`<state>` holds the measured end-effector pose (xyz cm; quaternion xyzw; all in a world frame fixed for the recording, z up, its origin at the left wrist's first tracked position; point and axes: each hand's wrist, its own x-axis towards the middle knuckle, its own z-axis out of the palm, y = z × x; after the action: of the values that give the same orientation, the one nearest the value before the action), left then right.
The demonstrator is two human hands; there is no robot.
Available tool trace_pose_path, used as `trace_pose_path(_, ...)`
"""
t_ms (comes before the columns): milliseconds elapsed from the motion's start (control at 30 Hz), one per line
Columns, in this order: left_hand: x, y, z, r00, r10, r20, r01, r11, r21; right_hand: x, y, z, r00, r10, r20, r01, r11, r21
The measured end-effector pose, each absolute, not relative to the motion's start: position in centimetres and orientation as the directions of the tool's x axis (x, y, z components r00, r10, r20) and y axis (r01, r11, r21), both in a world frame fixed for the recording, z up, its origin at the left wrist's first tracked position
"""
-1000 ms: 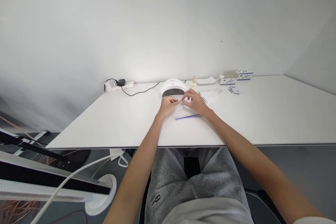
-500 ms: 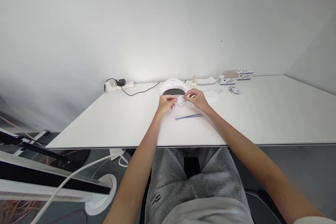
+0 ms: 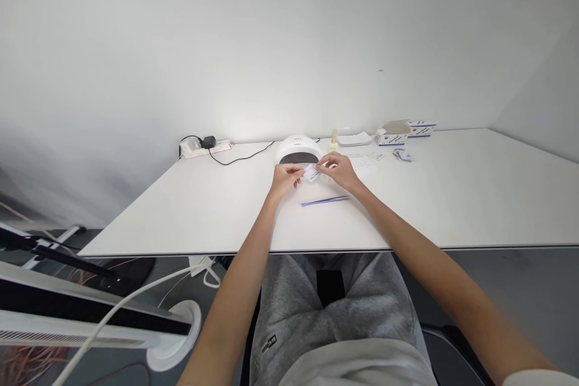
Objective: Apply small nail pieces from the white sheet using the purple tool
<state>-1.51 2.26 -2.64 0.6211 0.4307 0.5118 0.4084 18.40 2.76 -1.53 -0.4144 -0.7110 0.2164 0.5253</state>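
Note:
A small white printed sachet (image 3: 312, 173) is pinched between both hands, just in front of a white nail lamp (image 3: 298, 146). My left hand (image 3: 286, 179) grips the sachet's left edge with thumb and fingertips. On the other side, my right hand (image 3: 338, 169) pinches its upper right corner. Bluish-purple tweezers (image 3: 325, 200) lie on the white table below the hands. Behind my right hand stands a nail polish bottle (image 3: 333, 141) with a gold-coloured cap.
An open printed box (image 3: 392, 134) and a second box (image 3: 421, 129) stand at the back right, with several sachets (image 3: 403, 155) before them. White papers (image 3: 354, 139) lie near the wall. At the back left is a power strip (image 3: 199, 148) with a black adapter (image 3: 208, 142).
Both hands stay in nearly the same place, still pinching the sachet. The sachet tilts very slightly; nothing else has visibly moved.

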Motion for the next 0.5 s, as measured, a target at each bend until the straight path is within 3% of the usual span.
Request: trace_pose_path(500,-1.45,2.05,-2.50,0.130,0.952,0.278,0.122,-0.293,0.948,18.71,3.10,-1.74,-0.104,0.823,0.558,0.368,0.553,-0.747)
